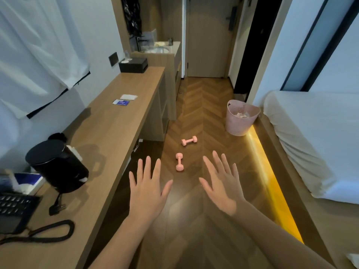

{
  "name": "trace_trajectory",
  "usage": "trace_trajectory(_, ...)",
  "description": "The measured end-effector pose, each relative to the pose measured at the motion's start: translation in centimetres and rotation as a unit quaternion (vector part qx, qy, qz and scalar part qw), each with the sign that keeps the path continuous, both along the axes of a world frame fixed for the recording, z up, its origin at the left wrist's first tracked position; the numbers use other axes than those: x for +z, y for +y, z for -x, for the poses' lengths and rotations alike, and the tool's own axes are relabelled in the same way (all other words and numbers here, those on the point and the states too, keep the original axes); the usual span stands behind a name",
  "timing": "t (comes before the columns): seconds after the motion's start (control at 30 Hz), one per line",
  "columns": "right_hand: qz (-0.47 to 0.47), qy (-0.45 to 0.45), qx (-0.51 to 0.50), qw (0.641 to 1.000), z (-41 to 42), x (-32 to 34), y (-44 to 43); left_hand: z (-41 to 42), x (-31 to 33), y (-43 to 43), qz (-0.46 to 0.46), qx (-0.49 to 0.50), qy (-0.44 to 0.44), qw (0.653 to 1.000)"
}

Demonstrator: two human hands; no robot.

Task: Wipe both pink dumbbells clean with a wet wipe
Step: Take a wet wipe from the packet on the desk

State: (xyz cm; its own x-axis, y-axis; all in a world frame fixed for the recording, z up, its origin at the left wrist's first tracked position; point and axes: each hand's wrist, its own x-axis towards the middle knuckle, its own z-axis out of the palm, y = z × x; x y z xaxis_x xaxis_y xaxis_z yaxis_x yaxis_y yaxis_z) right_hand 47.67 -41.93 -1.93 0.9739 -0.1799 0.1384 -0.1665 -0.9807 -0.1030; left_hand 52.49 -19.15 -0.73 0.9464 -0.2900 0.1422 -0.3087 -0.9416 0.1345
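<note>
Two small pink dumbbells lie on the wooden floor ahead of me: the nearer dumbbell [179,161] points away from me, the farther dumbbell [189,140] lies crosswise. My left hand [146,188] and my right hand [222,185] are held out flat above the floor, fingers spread, holding nothing, with the nearer dumbbell showing between them. On the long wooden desk [108,121] at the left lie a blue wet wipe packet [121,102] and a white sheet [128,97] beside it.
A pink wastebasket [240,117] stands on the floor by the bed [310,140] at the right. The desk also carries a black kettle [56,164], a telephone [15,210] with its cord, and a black tissue box [133,64]. A closed door [207,35] ends the corridor.
</note>
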Motion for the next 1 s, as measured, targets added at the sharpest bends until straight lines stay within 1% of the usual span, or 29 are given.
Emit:
trace_trajectory(0.13, -0.007, 0.014, 0.038, 0.999, -6.9, -0.8, -2.6, -5.7, -1.2, -2.3, 0.007, 0.027, 0.016, 0.999)
trace_trajectory(0.2, -0.013, 0.016, 0.054, 0.998, -11.0, -1.4, -4.0, -8.9, -1.8, -3.7, -0.005, 0.044, 0.021, 0.999)
trace_trajectory(0.37, -0.016, 0.052, 0.088, 0.995, -21.1, -2.7, -9.5, -16.9, -2.4, -7.4, -0.009, 0.11, 0.051, 0.993)
trace_trajectory(0.47, -0.003, 0.057, 0.116, 0.992, -26.8, -2.6, -11.8, -21.0, -2.2, -9.4, -0.01, 0.139, 0.051, 0.989)
trace_trajectory(0.57, 0.023, 0.074, 0.153, 0.985, -32.2, -2.3, -12.5, -24.8, -2.0, -10.2, 0.0, 0.175, 0.057, 0.983)
trace_trajectory(0.67, 0.001, 0.073, 0.178, 0.981, -36.6, -2.2, -12.6, -28.2, -2.4, -10.4, 0.011, 0.203, 0.058, 0.977)
trace_trajectory(0.83, -0.006, 0.076, 0.195, 0.978, -44.9, -2.9, -12.8, -35.6, -3.9, -10.6, 0.0, 0.227, 0.073, 0.971)
trace_trajectory(1.0, -0.001, 0.091, 0.209, 0.974, -54.2, -3.3, -12.6, -44.8, -5.5, -10.6, 0.009, 0.234, 0.086, 0.969)
